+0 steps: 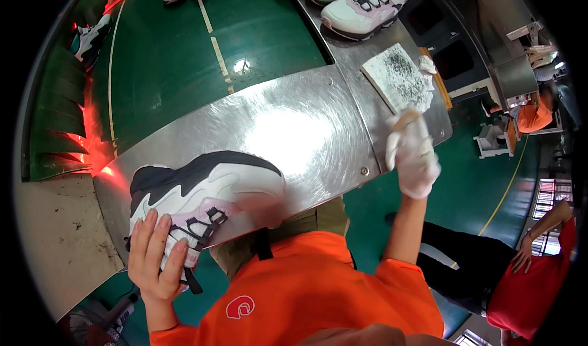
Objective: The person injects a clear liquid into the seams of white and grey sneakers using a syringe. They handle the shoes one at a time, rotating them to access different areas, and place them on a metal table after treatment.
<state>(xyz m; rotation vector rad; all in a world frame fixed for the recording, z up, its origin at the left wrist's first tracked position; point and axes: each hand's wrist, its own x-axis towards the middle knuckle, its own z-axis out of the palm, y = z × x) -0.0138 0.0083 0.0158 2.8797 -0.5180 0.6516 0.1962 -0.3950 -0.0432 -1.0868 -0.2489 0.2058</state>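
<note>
A white, black and pale-pink sneaker (239,184) lies on its side on the metal table, its dark sole facing away from me. My bare left hand (153,254) grips it at the ankle opening, with the fingers over the upper beside the laces and strap. My right hand (416,159) wears a white glove and is blurred by motion. Its fingers are closed around a small tan object (407,120) that I cannot make out. That object is at the near edge of a white pad (398,76) speckled with black smudges.
Several similar sneakers (361,9) stand at the far right of the metal table (226,119). A green conveyor belt (165,58) carries more shoes beyond it. Red light glows by a flap curtain (55,125) at left. A person in red (530,278) stands at right.
</note>
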